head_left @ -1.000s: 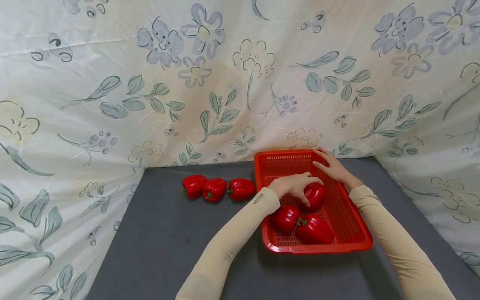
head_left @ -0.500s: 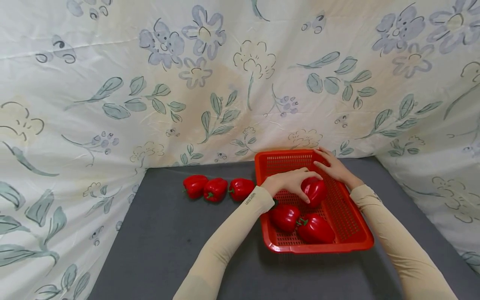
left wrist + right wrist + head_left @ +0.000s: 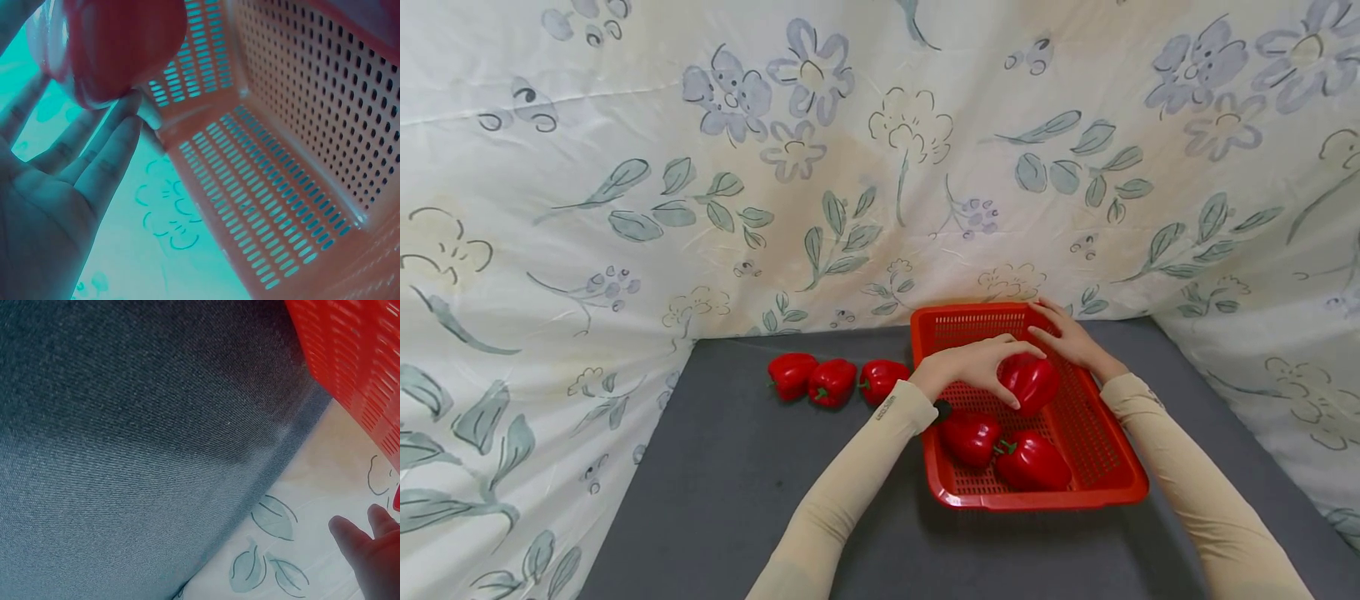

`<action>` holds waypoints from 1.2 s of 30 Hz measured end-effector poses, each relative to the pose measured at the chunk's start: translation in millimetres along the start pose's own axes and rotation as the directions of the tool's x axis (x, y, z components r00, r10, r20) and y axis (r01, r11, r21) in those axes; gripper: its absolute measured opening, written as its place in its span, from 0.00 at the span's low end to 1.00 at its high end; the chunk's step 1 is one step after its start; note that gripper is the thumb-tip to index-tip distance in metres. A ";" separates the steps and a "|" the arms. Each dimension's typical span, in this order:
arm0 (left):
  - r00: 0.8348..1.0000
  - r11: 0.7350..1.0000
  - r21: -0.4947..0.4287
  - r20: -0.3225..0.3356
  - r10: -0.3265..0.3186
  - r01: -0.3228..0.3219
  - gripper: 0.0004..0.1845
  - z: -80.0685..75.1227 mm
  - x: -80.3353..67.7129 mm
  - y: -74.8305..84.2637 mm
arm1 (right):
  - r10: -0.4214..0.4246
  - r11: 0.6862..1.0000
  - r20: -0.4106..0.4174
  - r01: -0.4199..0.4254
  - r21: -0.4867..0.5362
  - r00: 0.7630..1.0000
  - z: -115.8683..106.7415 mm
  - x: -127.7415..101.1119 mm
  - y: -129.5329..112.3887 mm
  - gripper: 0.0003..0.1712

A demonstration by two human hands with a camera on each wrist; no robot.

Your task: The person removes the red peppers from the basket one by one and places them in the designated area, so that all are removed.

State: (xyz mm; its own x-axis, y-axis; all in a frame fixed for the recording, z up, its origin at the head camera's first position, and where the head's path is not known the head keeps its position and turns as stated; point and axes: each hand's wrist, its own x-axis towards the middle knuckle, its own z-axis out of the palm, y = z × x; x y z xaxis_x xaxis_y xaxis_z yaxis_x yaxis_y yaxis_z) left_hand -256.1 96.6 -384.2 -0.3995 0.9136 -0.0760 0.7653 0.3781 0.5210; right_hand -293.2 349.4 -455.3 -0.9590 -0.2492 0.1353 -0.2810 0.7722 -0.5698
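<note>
Red pepper (image 3: 1033,387) is pinched in the left grip (image 3: 968,365); the right grip (image 3: 1072,340), loosely spread, rests on the basket (image 3: 1000,502).

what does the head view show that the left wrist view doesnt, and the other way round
Only the head view: the right hand, three peppers in a row on the table, and both sleeves. Only the left wrist view: the palm side of the left hand. Both: the left hand's held pepper, the basket and the flowered cloth.
</note>
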 end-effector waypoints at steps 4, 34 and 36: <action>1.000 1.000 -0.011 -0.016 0.016 -0.017 0.43 -1.2 -6.4 1.9 | 0.003 1.000 0.003 -0.003 0.000 1.000 0.4 -1.8 -0.9 0.36; 0.970 0.989 -0.092 -0.222 0.095 -0.118 0.42 -4.5 -66.6 1.5 | 0.027 1.000 -0.012 -0.027 -0.014 1.000 2.5 -8.7 -7.2 0.37; 0.967 0.988 -0.097 -0.235 0.098 -0.124 0.42 -4.3 -71.0 1.8 | 0.028 1.000 -0.011 -0.028 -0.011 1.000 2.6 -9.1 -7.5 0.37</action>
State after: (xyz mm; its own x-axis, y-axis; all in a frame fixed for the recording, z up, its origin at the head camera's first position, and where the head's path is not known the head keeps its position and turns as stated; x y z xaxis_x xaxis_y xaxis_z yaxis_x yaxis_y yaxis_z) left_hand -228.5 31.8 -374.3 -0.4299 0.8852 0.1778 0.7565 0.2456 0.6061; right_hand -282.3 344.3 -454.3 -0.9669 -0.2210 0.1279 -0.2542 0.7853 -0.5645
